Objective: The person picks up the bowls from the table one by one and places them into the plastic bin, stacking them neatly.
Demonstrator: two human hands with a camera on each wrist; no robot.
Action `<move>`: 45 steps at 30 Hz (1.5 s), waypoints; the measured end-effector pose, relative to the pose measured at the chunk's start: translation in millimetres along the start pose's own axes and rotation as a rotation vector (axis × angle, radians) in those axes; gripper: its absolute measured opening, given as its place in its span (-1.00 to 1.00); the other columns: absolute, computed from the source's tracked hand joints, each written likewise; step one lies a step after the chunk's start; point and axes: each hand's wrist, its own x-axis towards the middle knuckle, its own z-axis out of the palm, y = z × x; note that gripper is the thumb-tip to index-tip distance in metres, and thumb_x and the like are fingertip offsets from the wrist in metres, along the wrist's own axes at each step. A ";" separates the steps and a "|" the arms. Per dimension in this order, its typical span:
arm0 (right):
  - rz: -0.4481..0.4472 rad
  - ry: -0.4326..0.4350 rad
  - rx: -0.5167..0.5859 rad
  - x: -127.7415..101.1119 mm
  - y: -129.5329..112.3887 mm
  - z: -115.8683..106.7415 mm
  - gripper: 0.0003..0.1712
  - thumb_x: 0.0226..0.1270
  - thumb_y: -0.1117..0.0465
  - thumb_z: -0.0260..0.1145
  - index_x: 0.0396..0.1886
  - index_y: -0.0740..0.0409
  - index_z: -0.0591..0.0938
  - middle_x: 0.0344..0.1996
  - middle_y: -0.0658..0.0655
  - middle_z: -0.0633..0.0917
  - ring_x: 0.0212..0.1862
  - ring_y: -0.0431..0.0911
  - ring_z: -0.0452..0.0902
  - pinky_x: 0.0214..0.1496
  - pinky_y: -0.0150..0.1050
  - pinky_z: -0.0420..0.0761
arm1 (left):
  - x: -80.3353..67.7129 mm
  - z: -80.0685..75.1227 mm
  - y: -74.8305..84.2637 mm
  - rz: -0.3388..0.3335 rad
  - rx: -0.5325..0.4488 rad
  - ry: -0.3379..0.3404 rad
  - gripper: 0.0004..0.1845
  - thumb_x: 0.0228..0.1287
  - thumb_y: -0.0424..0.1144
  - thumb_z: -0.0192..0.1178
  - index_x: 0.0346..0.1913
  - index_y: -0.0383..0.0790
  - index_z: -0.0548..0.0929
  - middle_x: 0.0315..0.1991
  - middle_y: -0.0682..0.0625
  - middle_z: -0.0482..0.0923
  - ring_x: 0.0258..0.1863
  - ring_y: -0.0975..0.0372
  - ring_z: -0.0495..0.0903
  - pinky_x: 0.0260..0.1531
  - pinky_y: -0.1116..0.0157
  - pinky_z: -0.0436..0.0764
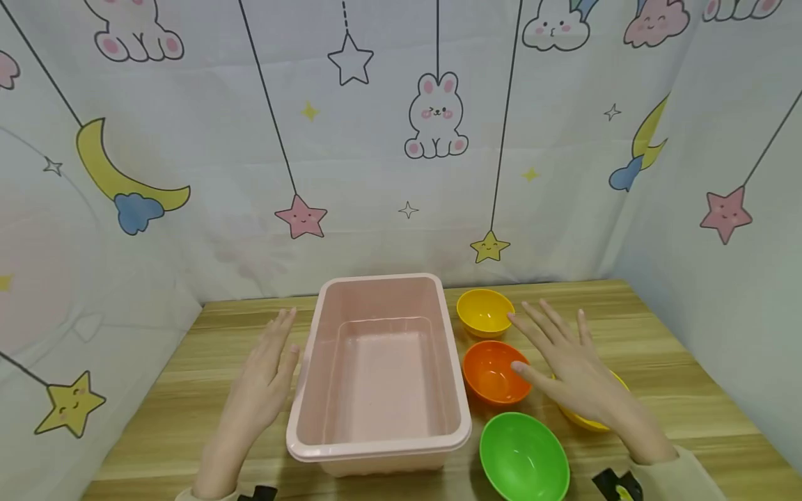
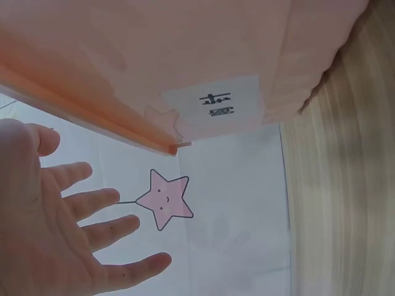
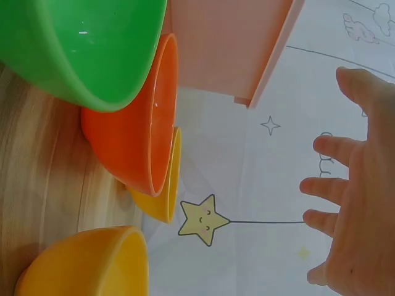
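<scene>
A pink plastic basin (image 1: pixel 382 445) stands in the middle of the table, nothing lying in it. Beside its left wall, my left hand (image 1: pixel 260 386) is held with fingers straight and holds nothing. To the right of the basin are an orange bowl (image 1: pixel 495 374), a green bowl (image 1: pixel 525 456) nearest me and a yellow bowl (image 1: pixel 485 313) at the back. My right hand (image 1: pixel 573 369) hovers over a second yellow bowl (image 3: pixel 92 262), fingers spread and holding nothing; it hides much of that bowl in the head view.
A wooden table (image 1: pixel 169 417) carries everything. A white cloth backdrop (image 1: pixel 376 167) with printed bunnies, stars and moons closes off the back and both sides. A white label (image 2: pixel 216 102) is stuck on the basin's outer wall.
</scene>
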 end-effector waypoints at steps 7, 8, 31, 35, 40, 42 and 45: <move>-0.020 -0.010 0.045 -2.5 -3.3 -1.2 -0.22 0.38 -0.13 0.14 0.52 -0.19 0.10 0.53 0.09 0.09 0.55 0.12 -0.16 0.47 0.25 -0.53 | 1.0 4.3 0.3 -0.001 -0.117 0.025 -0.45 0.54 -0.06 -0.24 0.51 -0.03 0.10 0.48 -0.20 0.12 0.44 -0.20 0.10 0.33 -0.25 0.11; -0.021 -0.014 0.053 -3.0 -3.9 -1.6 -0.22 0.38 -0.12 0.14 0.52 -0.20 0.10 0.53 0.08 0.09 0.55 0.13 -0.16 0.47 0.25 -0.52 | 0.7 4.6 0.9 -0.006 -0.133 0.020 -0.45 0.54 -0.06 -0.23 0.51 -0.03 0.10 0.48 -0.20 0.13 0.44 -0.20 0.10 0.33 -0.25 0.11; -0.116 -0.037 0.019 -14.7 -22.8 -5.5 -0.12 0.21 -0.24 0.27 0.49 -0.25 0.17 0.48 0.03 0.20 0.49 0.08 0.03 0.55 0.14 -0.33 | -1.1 5.2 1.1 -0.095 -0.469 -0.076 -0.49 0.45 -0.35 -0.11 0.43 -0.17 0.26 0.42 -0.21 0.24 0.32 -0.13 0.35 0.15 0.21 0.50; -0.127 -0.071 0.011 -21.0 -27.8 -5.0 -0.08 0.13 -0.27 0.32 0.47 -0.29 0.18 0.48 -0.03 0.20 0.48 0.06 0.06 0.55 0.12 -0.19 | -3.7 6.2 -1.9 -0.108 -0.533 -0.090 -0.48 0.41 -0.39 -0.10 0.42 -0.22 0.27 0.40 -0.22 0.25 0.30 -0.09 0.37 0.02 0.52 0.48; -0.133 -0.106 0.008 -29.1 -31.0 -4.5 -0.02 0.06 -0.31 0.36 0.47 -0.30 0.19 0.48 -0.04 0.21 0.45 0.02 0.12 0.52 0.12 -0.03 | -5.1 5.7 -2.9 -0.125 -0.562 -0.099 -0.46 0.36 -0.42 -0.08 0.40 -0.24 0.29 0.35 -0.23 0.30 0.18 0.30 0.51 -0.03 0.48 0.54; -0.141 -0.114 0.000 -31.7 -31.6 -4.6 0.00 0.04 -0.33 0.35 0.48 -0.30 0.18 0.47 -0.02 0.23 0.44 0.02 0.15 0.47 0.18 0.04 | -5.6 5.7 -3.2 -0.122 -0.585 -0.104 -0.46 0.36 -0.42 -0.08 0.40 -0.24 0.29 0.35 -0.24 0.31 0.10 0.50 0.49 -0.05 0.46 0.56; -0.157 -0.115 -0.015 -35.2 -33.0 -4.8 0.02 0.02 -0.36 0.35 0.48 -0.28 0.18 0.44 0.02 0.28 0.41 0.03 0.20 0.32 0.25 0.23 | -6.0 6.1 -3.5 -0.129 -0.621 -0.113 -0.46 0.36 -0.42 -0.07 0.40 -0.24 0.29 0.34 -0.27 0.31 0.04 0.57 0.49 -0.08 0.44 0.59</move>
